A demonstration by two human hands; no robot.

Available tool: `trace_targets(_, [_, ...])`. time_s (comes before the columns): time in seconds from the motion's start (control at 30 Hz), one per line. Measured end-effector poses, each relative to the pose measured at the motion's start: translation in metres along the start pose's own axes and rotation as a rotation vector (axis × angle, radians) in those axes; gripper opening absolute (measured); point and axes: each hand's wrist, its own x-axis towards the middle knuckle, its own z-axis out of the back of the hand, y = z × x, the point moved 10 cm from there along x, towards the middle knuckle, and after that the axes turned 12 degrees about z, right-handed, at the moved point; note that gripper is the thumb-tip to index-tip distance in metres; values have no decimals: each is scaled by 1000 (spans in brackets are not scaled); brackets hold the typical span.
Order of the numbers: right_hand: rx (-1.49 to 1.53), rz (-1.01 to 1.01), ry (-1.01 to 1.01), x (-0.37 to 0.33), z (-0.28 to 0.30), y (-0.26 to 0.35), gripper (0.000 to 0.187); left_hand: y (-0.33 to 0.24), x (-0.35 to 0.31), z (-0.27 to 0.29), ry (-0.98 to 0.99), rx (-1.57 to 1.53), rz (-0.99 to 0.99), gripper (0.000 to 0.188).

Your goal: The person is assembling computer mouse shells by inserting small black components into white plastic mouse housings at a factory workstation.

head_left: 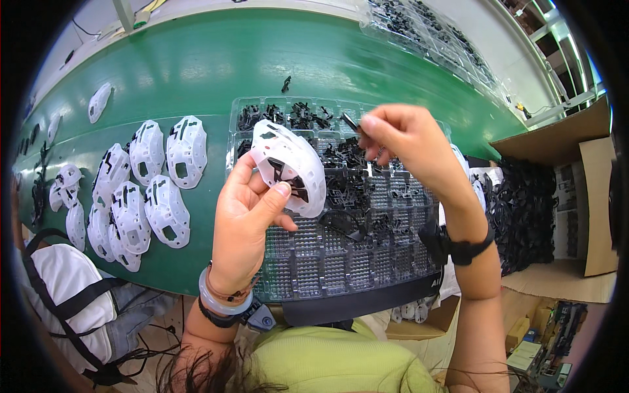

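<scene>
My left hand (241,226) grips a curved white plastic shell (300,160) with cut-out openings, the thumb pressed at its inner side. A black plastic piece (282,171) sits inside that shell, next to the thumb. To the right and a little higher, my right hand (409,141) pinches a small, thin black part (350,122) between thumb and fingers, apart from the shell. Both hands are over a clear compartmented tray (314,278), where heaps of small black parts (344,160) lie in several compartments.
Several white shells (187,154) with black pieces on them lie on the green tabletop (216,59) to the left. One loose black part (286,84) lies beyond the tray. Another filled clear tray (426,33) is at the back. An open cardboard box (596,203) of black items stands right.
</scene>
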Motion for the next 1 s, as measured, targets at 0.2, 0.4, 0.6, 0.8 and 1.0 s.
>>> trace_targets(0.2, [-679, 286, 186, 77, -33, -16, 19, -3, 0, 7, -23, -17, -33, 35])
trace_targets(0.4, [-927, 809, -26, 128, -74, 1, 22, 1, 4, 11, -19, -76, -25, 33])
trace_targets(0.6, [-776, 484, 212, 154, -81, -33, 16, 5, 6, 8, 47, -117, 13, 32])
trace_targets(0.8, [-403, 489, -4, 47, -46, 60, 13, 4, 0, 8, 36, -178, 21, 33])
trace_targets(1.0, [-573, 815, -119, -41, -59, 108, 19, 1, -7, -10, 111, -73, -10, 39])
